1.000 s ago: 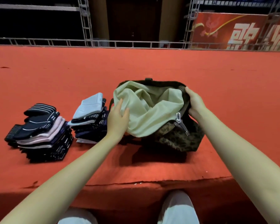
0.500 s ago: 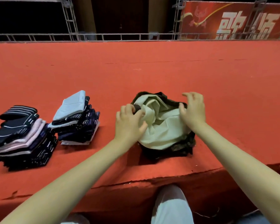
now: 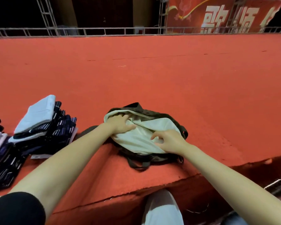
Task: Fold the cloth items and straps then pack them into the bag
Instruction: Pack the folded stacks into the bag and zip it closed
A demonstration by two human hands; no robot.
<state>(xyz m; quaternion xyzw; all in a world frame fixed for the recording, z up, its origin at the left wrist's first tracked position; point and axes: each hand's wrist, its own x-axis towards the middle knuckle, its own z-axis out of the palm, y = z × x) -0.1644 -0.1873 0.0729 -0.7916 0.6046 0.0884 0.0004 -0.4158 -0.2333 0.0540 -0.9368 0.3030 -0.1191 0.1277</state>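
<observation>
Bag — dark, patterned, its pale green lining turned up and open — lies on the red carpeted platform close to the near edge, at about 6 o'clock from the middle of the view. The left hand presses into the lining at the bag's 10 o'clock side, fingers curled into the fabric and gripping a fold. The right hand rests on the lining at the bag's 4 o'clock side, fingers bent and pinching the cloth. A dark strap loops out under the bag's near edge. At 9 o'clock from the bag stands a stack of folded cloths, dark striped pieces topped by a pale blue one; a second stack sits further out at 9 o'clock, partly cut off.
</observation>
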